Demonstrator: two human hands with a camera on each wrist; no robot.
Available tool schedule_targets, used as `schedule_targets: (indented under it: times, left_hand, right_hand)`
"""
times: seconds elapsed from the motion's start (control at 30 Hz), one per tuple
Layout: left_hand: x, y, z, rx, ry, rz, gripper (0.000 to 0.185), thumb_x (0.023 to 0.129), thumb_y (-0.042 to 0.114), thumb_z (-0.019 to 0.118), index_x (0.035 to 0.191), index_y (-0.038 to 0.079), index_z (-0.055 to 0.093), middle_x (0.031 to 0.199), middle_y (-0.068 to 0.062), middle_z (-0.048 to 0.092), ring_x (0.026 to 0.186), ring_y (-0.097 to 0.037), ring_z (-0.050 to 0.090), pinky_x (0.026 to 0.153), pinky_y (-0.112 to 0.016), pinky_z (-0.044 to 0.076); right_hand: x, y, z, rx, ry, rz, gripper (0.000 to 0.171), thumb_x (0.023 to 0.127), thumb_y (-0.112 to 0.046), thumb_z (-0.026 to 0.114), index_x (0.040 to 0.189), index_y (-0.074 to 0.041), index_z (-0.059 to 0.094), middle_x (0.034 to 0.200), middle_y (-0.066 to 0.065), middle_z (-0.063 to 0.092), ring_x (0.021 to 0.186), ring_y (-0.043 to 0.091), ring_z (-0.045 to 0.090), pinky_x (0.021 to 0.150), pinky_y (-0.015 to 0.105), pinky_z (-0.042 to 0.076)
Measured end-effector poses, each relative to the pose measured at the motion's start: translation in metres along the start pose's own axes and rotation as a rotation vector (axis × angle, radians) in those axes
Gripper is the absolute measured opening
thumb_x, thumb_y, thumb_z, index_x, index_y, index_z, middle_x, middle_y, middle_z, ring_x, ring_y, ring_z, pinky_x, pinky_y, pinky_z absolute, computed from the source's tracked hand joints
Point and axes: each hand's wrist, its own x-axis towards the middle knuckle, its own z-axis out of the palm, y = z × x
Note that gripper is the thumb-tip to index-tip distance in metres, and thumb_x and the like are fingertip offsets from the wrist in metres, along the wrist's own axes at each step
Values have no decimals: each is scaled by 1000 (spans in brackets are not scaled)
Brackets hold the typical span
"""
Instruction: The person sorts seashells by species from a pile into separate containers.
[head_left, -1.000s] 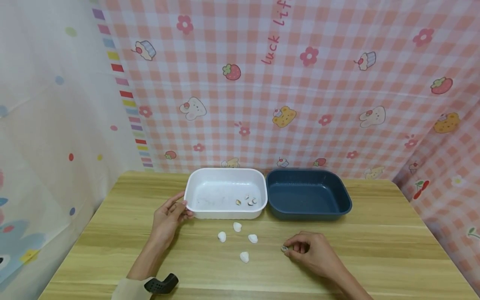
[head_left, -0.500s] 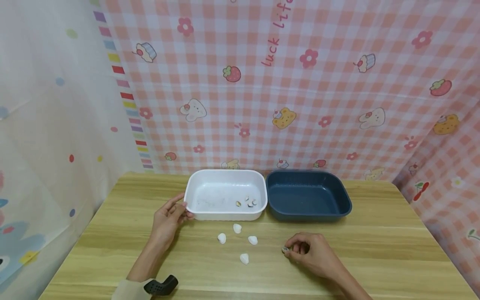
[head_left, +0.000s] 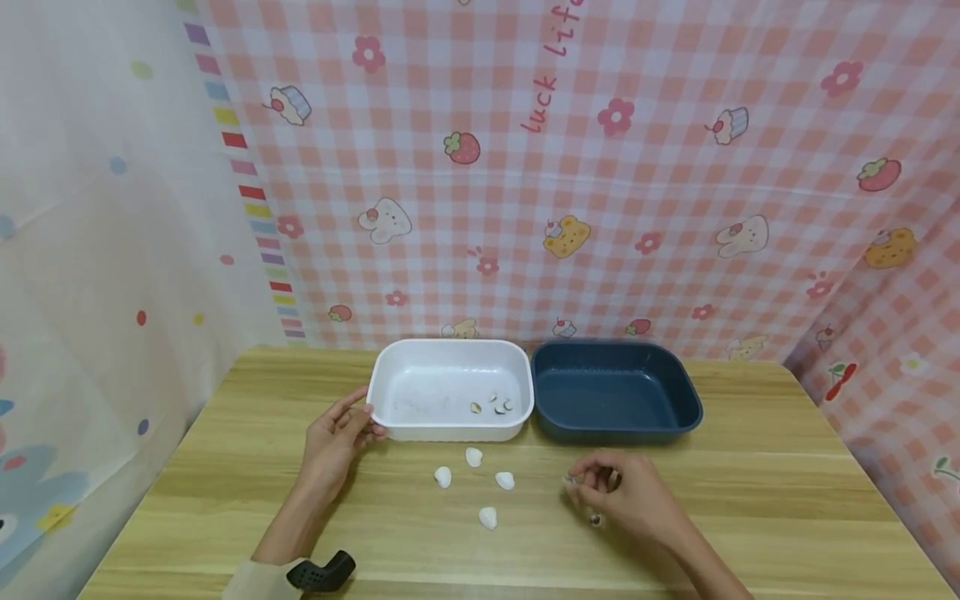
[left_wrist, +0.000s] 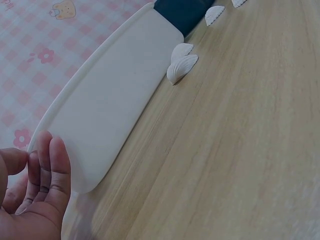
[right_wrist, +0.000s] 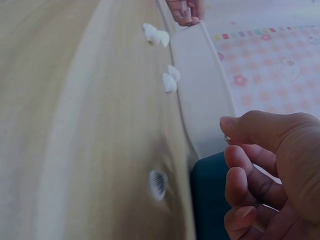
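Note:
My left hand (head_left: 330,446) grips the near left corner of the white rectangular tub (head_left: 450,432), thumb and forefinger pinching its rim. Between the right thumb and forefinger is a small seashell (right_wrist: 227,138), mostly hidden by the fingertips. That right hand (head_left: 633,492) is just in front of the dark blue tub (head_left: 615,435). Below its fingers, a ridged shell (right_wrist: 158,184) shows against the table, blurred. Several white heart-shaped shells, one of them nearest the viewer (head_left: 488,517), lie spread between the hands. Inside the white tub are several small brownish shells (head_left: 476,408).
Both tubs stand side by side at the back of the wooden table (head_left: 420,550), close to a pink checked cloth (head_left: 480,208). A white dotted cloth (head_left: 112,250) hangs on the left. A black strap piece (head_left: 322,573) sits at the left sleeve.
My right hand has lifted slightly toward the dark blue tub with the pinched shell. Another shell now shows below its fingers. The left hand keeps its grip on the white tub.

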Motion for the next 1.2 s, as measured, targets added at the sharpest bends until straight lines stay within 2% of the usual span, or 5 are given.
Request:
schedule_targets:
  times: [0.23, 0.53, 0.77, 1.0, 1.2]
  left_hand:
    - [-1, 1, 0, -1, -2, -4, 43, 106, 13, 58, 148, 8, 51, 90, 0, 71, 74, -7, 70, 73, -19, 63]
    - [0, 0, 0, -11, -15, 12, 44, 106, 11, 58, 148, 5, 50, 85, 4, 69, 74, -7, 70, 75, -21, 64]
    - [1, -2, -1, -18, -15, 17, 43, 106, 12, 58, 148, 7, 51, 85, 5, 69, 73, -8, 70, 75, -23, 65]
    - [1, -4, -1, -11, -13, 22, 44, 106, 12, 58, 148, 5, 50, 85, 4, 69, 74, -7, 70, 75, -23, 64]
    - [1, -1, 0, -16, -11, 5, 43, 106, 11, 58, 148, 6, 51, 86, 3, 69, 74, -7, 70, 74, -21, 63]
  right_hand:
    - [13, -9, 1, -12, 31, -58, 12, 85, -17, 85, 90, -24, 76, 70, -14, 62, 64, 0, 57, 57, 21, 54]
    - [30, -26, 5, -27, 54, -109, 11, 86, -16, 85, 91, -22, 77, 69, -14, 60, 62, 1, 56, 56, 20, 53]
    - [46, -41, 9, -35, 56, -70, 9, 87, -20, 84, 92, -23, 76, 70, -13, 61, 62, 3, 55, 55, 19, 50]
    - [58, -47, 13, -17, 54, -72, 8, 88, -21, 83, 94, -21, 78, 69, -11, 62, 64, 6, 55, 57, 18, 48]
    - [68, -52, 16, -11, 48, -33, 7, 89, -23, 82, 94, -22, 77, 70, -9, 62, 66, 8, 56, 57, 19, 46]
